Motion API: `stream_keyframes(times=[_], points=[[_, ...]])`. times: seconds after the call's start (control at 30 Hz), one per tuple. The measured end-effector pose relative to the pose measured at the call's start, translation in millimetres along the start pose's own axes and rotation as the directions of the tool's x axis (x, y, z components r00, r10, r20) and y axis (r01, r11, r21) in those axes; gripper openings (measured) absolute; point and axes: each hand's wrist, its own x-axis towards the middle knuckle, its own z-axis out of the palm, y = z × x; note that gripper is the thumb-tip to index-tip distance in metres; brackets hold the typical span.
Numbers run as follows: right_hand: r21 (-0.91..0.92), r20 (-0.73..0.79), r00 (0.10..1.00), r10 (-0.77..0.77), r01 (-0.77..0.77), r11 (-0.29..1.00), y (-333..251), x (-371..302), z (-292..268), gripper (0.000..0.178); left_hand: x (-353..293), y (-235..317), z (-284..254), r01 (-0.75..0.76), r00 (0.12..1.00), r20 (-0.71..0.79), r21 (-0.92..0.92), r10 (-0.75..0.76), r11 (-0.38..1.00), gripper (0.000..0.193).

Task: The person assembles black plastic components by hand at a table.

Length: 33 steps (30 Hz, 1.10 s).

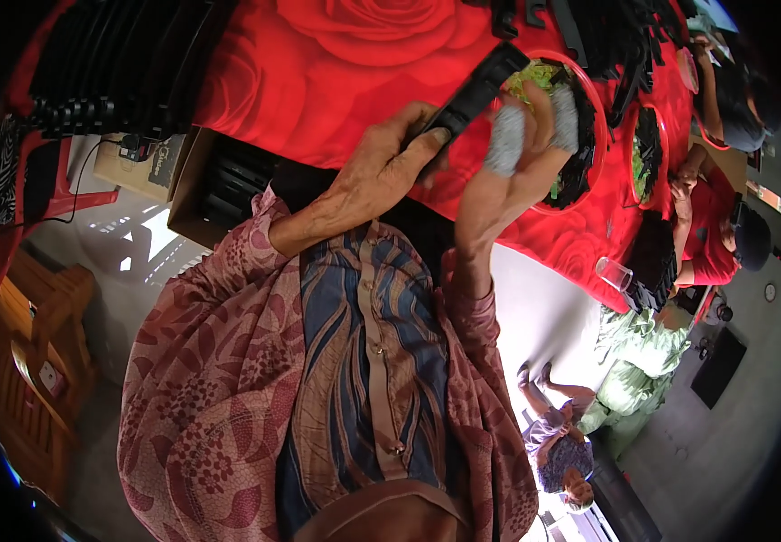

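Toward twelve o'clock, the left hand grips a long black plastic piece; toward one, the right hand, grip unclear, hovers by a round red-rimmed basin.

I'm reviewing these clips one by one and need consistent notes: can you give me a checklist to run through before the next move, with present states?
1. Black part held by the left hand: ok, its thumb lies along the part.
2. Right hand free of any piece: cannot tell, the fingertips are blurred.
3. Grey finger wraps on the right hand: ok, two are visible.
4. Red-rimmed basket near the right hand: ok, with green and black pieces inside.
5. Clear cup well away from the table edge: not ok, it sits close to it.
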Motion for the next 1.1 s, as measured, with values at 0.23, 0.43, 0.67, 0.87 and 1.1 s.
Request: stream_keyframes(times=[0.23, 0.43, 0.67, 0.87, 1.1], points=[[-0.384, 0.311, 0.925, -0.220, 0.334, 0.861, -1, -32, -10, 0.028, 5, -8, -9, -0.106, 0.977, -0.130, 0.389, 0.168, 0.915, 0.024], [-0.537, 0.446, 0.895, -0.003, 0.271, 0.799, 12, -47, -5, 0.035, 9, -38, -21, -0.134, 0.972, -0.088, 0.558, 0.219, 0.819, 0.022], [-0.674, 0.603, 0.789, 0.120, 0.423, 0.606, -2, -36, -4, 0.019, 11, -28, -20, -0.087, 0.990, -0.034, 0.600, 0.134, 0.795, 0.020], [-0.721, 0.619, 0.731, 0.288, 0.384, 0.577, -4, -29, -10, 0.021, 13, -34, -25, -0.244, 0.968, 0.131, 0.689, 0.213, 0.682, 0.016], [-0.690, 0.509, 0.821, 0.258, 0.210, 0.693, 9, -39, -17, 0.022, 19, -19, -18, -0.022, 0.996, 0.079, 0.699, -0.047, 0.715, 0.011]])
